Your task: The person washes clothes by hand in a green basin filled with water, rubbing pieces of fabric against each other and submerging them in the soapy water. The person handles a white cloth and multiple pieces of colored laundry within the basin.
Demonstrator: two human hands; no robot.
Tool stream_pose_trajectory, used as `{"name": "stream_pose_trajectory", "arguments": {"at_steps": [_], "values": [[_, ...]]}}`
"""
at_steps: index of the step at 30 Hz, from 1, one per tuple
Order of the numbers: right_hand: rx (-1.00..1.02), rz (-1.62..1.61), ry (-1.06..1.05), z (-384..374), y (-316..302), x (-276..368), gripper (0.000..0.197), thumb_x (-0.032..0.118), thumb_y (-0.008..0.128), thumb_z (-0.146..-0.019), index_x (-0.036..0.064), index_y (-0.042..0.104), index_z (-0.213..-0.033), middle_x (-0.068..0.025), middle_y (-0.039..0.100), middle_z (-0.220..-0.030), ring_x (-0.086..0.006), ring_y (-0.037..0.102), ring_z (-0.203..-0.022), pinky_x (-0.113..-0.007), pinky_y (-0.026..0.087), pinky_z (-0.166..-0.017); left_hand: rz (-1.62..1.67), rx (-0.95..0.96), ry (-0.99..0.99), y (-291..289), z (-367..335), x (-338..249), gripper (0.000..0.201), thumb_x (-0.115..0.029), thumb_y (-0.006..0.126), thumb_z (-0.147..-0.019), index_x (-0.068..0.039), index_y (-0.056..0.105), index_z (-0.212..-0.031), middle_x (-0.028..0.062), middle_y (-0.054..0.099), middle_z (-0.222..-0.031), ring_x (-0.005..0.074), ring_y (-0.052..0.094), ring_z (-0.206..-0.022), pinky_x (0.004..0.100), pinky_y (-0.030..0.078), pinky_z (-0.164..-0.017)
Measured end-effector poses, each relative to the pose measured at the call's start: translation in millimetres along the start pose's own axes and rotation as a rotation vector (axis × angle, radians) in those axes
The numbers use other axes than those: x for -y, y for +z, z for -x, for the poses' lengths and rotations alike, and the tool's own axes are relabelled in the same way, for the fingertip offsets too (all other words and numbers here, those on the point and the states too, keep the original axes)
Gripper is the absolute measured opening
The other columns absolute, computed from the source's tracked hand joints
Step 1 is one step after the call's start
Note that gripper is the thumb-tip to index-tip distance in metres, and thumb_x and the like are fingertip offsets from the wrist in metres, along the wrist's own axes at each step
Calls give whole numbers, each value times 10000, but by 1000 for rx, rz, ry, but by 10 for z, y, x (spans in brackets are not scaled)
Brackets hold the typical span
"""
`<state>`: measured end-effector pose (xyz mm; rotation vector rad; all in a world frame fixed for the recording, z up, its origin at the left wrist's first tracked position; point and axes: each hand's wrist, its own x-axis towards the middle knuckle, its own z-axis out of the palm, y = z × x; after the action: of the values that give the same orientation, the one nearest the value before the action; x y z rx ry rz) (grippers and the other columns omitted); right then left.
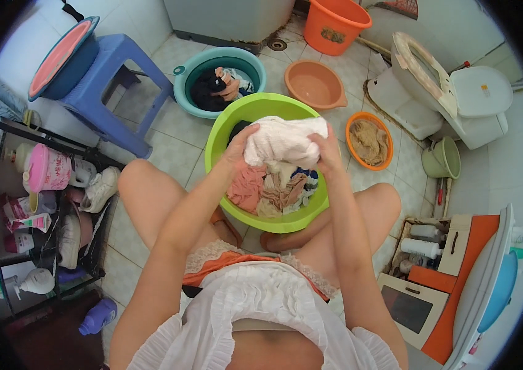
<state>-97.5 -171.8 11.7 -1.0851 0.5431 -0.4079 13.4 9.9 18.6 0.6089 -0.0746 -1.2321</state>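
Note:
My left hand (238, 149) and my right hand (328, 149) grip opposite ends of a bunched white cloth (283, 140) with a soft, towel-like texture. They hold it up over a large lime-green basin (272, 102) between my bent knees. In the basin lie a pink garment (248, 190), a beige garment (283, 196) and other patterned and pale pieces. Something dark shows beside my left wrist at the basin's left side. The cloth hides part of the load beneath it. Whether the basin holds water, I cannot tell.
Around stand a teal basin (187, 102) of dark clothes, an orange-brown basin (314, 83), an orange bowl (389, 142) with brown cloth and an orange bucket (335, 28). A blue stool (110, 80) and a shelf rack (58, 154) are left; a toilet (477, 92) and low cabinet (412, 302), right.

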Motion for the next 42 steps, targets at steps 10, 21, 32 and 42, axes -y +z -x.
{"name": "stream_pose_trajectory", "arguments": {"at_steps": [10, 21, 32, 42], "values": [[-285, 717, -123, 54, 298, -521, 404, 383, 628, -716, -1, 585, -830, -215, 579, -639, -369, 578, -601, -412, 450, -582, -11, -457, -250, 263, -244, 659, 387, -422, 469, -859, -97, 508, -1066, 53, 570, -1006, 193, 577, -812, 345, 484, -668], [-242, 1149, -426, 459, 712, -657, 542, 474, 521, -767, -61, 611, -764, -264, 575, -646, -396, 589, -615, -433, 457, -594, -22, -373, -138, -608, -597, 667, 302, -336, 457, -860, -73, 540, -982, 65, 597, -876, 201, 595, -698, 338, 501, -629], [246, 260, 181, -36, -4, -203, 273, 183, 579, -807, 38, 564, -1038, -98, 607, -968, -140, 565, -841, -263, 462, -724, -234, -96, -17, -181, -141, 278, 295, -116, 571, -827, 12, 513, -1086, 111, 579, -1020, 201, 592, -879, 320, 507, -737], [92, 988, -390, 369, 589, -551, 282, 268, 568, -798, 19, 565, -931, -166, 601, -801, -271, 587, -693, -344, 446, -658, 13, -368, -86, -310, -171, 298, 307, -256, 557, -846, -3, 534, -1019, 105, 596, -928, 185, 595, -764, 318, 502, -643]]}}
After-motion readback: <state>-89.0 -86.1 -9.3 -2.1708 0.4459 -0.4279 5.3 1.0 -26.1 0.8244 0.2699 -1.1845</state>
